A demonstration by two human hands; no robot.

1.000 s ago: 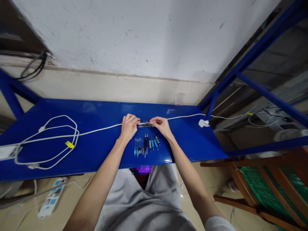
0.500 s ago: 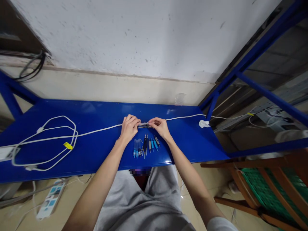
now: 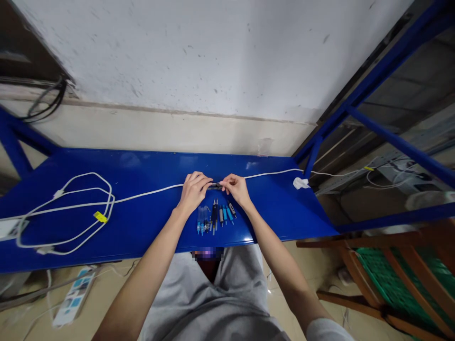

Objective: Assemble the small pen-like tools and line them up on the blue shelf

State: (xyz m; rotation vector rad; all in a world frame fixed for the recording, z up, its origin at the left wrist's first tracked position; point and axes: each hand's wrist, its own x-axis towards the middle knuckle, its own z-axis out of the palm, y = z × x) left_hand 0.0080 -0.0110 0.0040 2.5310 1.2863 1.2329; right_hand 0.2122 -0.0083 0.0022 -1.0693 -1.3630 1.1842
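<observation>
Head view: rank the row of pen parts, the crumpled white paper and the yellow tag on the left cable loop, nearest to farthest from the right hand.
From the right hand:
1. Row of pen parts, toward the person
2. Crumpled white paper, right side
3. Yellow tag, left side

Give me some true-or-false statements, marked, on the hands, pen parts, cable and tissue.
1. The left hand and right hand meet at a slim dark item. True.
2. The pen parts lie beyond the hands, toward the wall. False: they lie between the hands and the near edge of the blue table.
3. A yellow tag is on the looped white cable. True.
4. The tissue lies left of the left hand. False: it lies right of both hands.
</observation>
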